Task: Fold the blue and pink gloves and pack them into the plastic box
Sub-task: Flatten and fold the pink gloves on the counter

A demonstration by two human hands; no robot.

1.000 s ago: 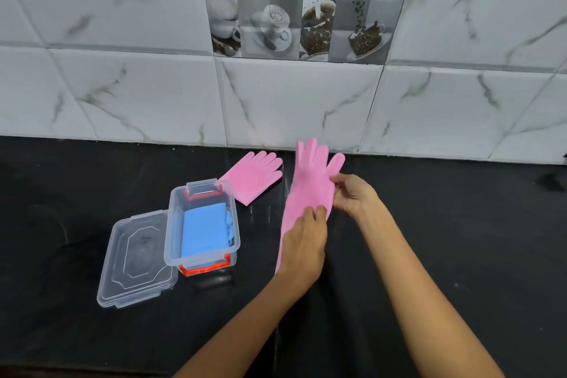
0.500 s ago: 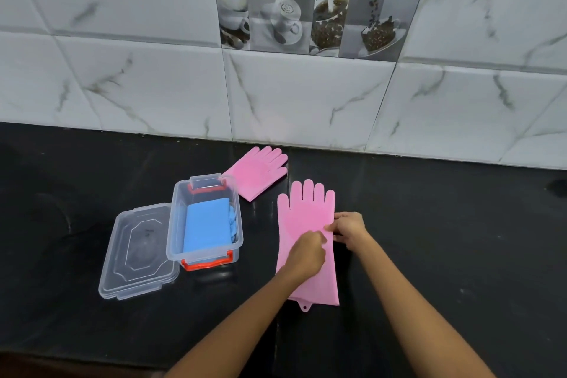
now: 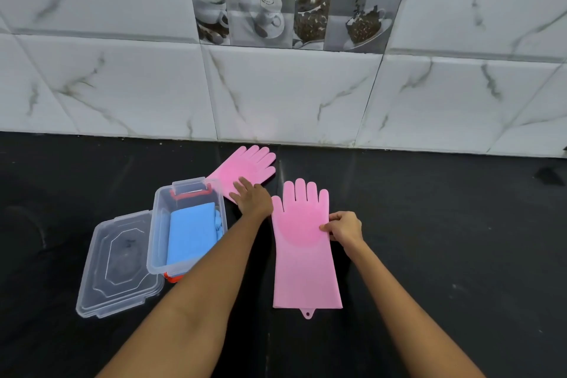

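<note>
Nearest you, the pink glove (image 3: 305, 242) lies flat, your right hand (image 3: 345, 228) pinching its right edge. Left of it, the plastic box (image 3: 187, 225) already holds the folded blue gloves (image 3: 190, 232), its lid (image 3: 118, 264) alongside. Farther back, your left hand (image 3: 253, 198), fingers spread, rests on the second pink glove (image 3: 245, 167), having left the first. Dragging it could knock the box.

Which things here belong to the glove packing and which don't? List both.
Part of the job:
near pink glove, under the right hand
far pink glove, under the left hand
blue gloves, folded in the box
lid

Just there:
counter
wall tiles
</note>
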